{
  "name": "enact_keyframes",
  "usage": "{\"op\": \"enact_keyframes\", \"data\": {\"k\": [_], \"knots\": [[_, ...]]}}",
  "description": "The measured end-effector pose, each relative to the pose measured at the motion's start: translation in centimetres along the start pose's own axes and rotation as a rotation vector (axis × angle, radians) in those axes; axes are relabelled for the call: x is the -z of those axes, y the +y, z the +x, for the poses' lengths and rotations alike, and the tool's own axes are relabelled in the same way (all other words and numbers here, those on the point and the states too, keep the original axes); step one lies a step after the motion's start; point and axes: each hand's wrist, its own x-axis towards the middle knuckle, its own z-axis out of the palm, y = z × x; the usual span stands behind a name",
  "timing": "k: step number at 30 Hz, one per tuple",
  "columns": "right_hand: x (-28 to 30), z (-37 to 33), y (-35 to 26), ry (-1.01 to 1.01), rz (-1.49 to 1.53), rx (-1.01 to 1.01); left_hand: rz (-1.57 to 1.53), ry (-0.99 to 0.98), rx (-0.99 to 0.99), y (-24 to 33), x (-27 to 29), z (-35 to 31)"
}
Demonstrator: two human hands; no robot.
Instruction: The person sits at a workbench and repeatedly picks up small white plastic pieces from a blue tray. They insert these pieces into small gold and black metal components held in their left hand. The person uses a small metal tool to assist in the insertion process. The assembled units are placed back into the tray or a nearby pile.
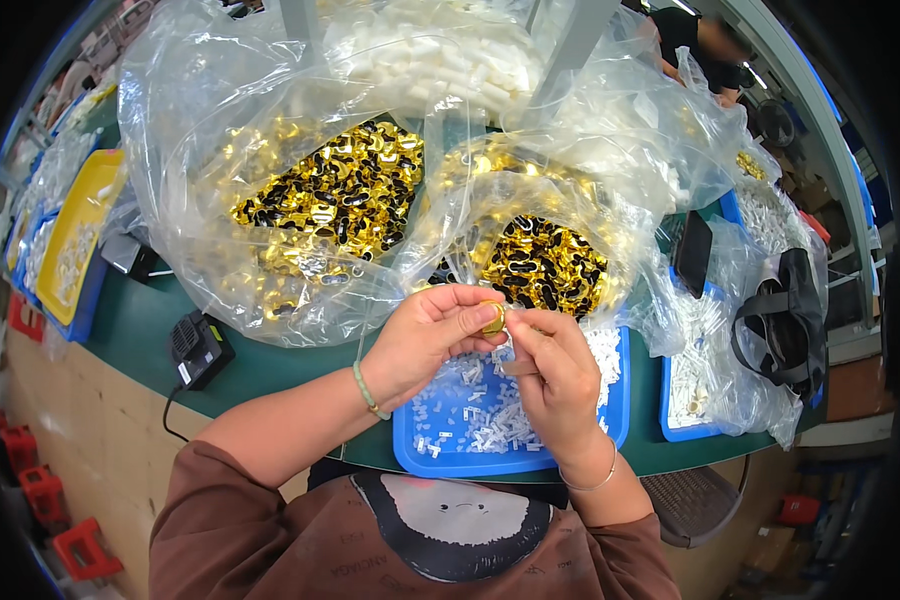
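Between the fingertips of my left hand point(438, 328) is a small shiny gold part point(494, 318), pinched by thumb and fingers. My right hand point(558, 372) meets it there, thumb and forefinger closed at the part's right edge; whether they grip the gold part or a smaller piece is hidden. Both hands are above a blue tray point(407, 440) that holds many small white and translucent plastic pieces point(500, 425). Just beyond the hands, a clear plastic bag point(610, 215) lies open on gold and black parts point(548, 265).
A larger clear bag point(170, 220) of gold and black parts point(355, 185) spreads across the green table point(135, 335). A black device point(198, 350) with a cord sits left. Right are another blue tray point(682, 433), a phone point(692, 252) and a black bag point(785, 320). A person point(685, 40) is at far right.
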Motion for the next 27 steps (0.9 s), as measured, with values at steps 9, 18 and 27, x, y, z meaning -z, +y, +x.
{"op": "enact_keyframes", "data": {"k": [9, 18, 27], "knots": [[0.8, 0.2, -0.1, 0.0, 0.153, -0.159, -0.089, -0.099, 0.104, 0.5, 0.0, 0.3], [0.8, 0.2, -0.9, -0.054, 0.194, -0.153, -0.167, -0.153, 0.128, -0.1, 1.0, 0.5], [1.8, 0.6, 0.3, 0.158, 0.141, -0.203, -0.789, -0.352, 0.122, 1.7, 1.7, 0.9]]}}
